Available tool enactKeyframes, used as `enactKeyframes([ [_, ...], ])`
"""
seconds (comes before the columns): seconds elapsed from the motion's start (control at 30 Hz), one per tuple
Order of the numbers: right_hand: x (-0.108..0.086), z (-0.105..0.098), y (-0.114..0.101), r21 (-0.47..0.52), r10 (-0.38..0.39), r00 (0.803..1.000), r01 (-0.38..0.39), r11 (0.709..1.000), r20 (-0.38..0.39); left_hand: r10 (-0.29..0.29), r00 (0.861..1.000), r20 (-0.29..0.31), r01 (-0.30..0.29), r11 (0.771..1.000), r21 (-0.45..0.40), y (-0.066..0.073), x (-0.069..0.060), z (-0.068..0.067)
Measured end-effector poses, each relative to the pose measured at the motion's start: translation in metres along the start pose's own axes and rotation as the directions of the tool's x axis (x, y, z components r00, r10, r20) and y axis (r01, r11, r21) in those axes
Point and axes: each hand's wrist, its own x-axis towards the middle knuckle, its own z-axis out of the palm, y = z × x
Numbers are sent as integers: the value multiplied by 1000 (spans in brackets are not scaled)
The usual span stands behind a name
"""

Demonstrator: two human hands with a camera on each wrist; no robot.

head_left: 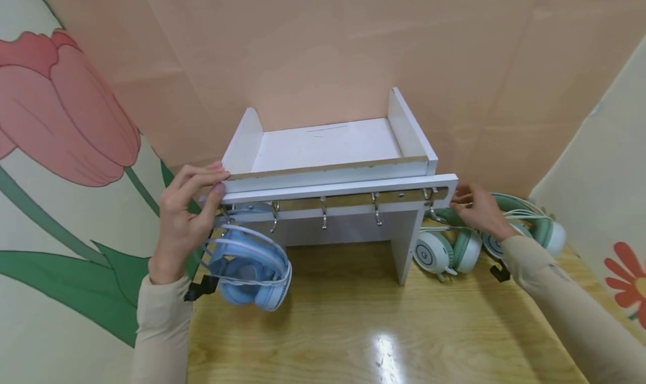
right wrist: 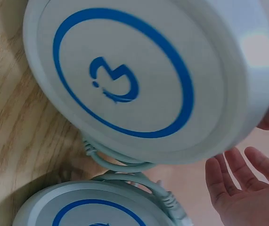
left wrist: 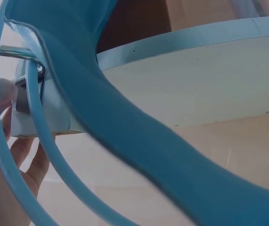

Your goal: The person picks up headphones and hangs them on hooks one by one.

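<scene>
A white wooden shelf (head_left: 328, 177) stands on the table, with a row of metal hooks (head_left: 324, 211) along its front rail. My left hand (head_left: 187, 213) holds the shelf's left end, fingers over the top and thumb at the front. Just below it, blue headphones (head_left: 252, 269) hang from the leftmost hook; their band (left wrist: 120, 117) crosses the left wrist view. At the rail's right end is my right hand (head_left: 479, 209), its fingers loosely bent and nothing visible in them. Green-and-white headphones (head_left: 434, 252) sit beneath it; whether their band touches the right hook cannot be told.
A second green-and-white pair of headphones (head_left: 552, 235) lies by the right wall. The shelf's side panel (head_left: 407, 241) stands on the wood-grain table (head_left: 323, 339). Behind is a tan covered wall (head_left: 328, 47); painted flowers (head_left: 75, 103) mark the side walls.
</scene>
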Motion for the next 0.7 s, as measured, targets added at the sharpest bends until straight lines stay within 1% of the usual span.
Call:
enactKeyframes([
  [0.2, 3, 9, 16, -13, -43, 999, 43, 999, -8, -3, 1000, -5, 3, 1000, 0, 1, 0, -1],
  [0.27, 4, 12, 19, -22, -46, 999, 46, 999, -5, -1, 1000, -6, 1, 1000, 0, 1, 0, -1],
  [0.37, 5, 15, 22, -43, -28, 999, 29, 999, 16, -1, 1000, -6, 1, 1000, 1, 1, 0, -1],
  [0.57, 10, 17, 27, -122, 34, 995, -23, 992, 90, -4, 1000, 4, 4, 1000, 0, -1, -1, -1],
  [0.7, 11, 18, 29, -158, 49, 990, -28, 987, 135, 3, 1000, 7, -3, 1000, -4, -1, -1, -1],
])
